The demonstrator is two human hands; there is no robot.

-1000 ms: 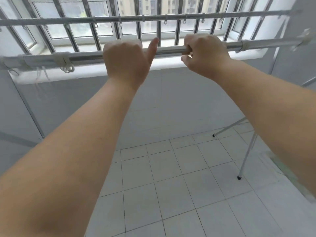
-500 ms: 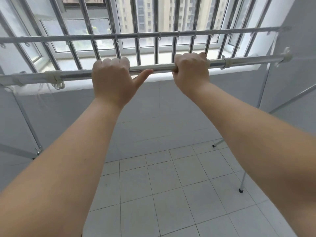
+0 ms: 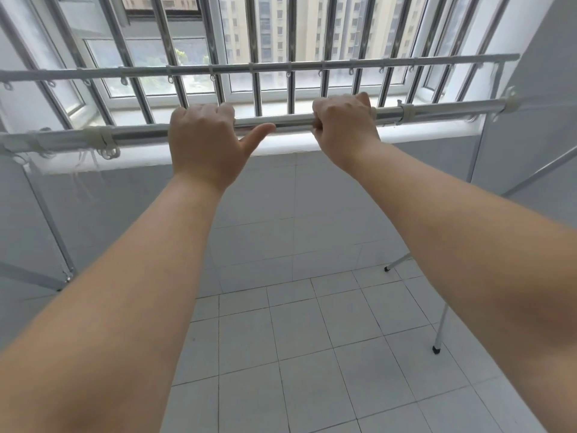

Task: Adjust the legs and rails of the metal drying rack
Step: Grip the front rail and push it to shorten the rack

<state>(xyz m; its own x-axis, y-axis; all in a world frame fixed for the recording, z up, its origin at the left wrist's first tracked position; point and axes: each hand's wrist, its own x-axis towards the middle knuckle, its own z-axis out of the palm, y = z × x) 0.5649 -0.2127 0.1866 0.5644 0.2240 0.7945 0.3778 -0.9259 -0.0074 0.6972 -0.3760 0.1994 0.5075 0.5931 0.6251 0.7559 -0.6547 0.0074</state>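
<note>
The metal drying rack's near rail is a shiny tube running left to right at chest height. My left hand is wrapped over it left of centre, thumb sticking out under the tube. My right hand is fisted around it right of centre. A thinner far rail with several small clip rings runs parallel behind. White plastic collars sit on the near rail at the left and the right. Two rack legs with black feet stand on the floor at the right.
A barred window with a white sill lies just beyond the rack. Grey walls close in on both sides. A left-side rack leg and brace run down the left wall. White floor tiles spread below my arms.
The rail and both hands have dropped lower in view, and more of the window shows above. Both hands keep their grip on the near rail, slightly further apart.
</note>
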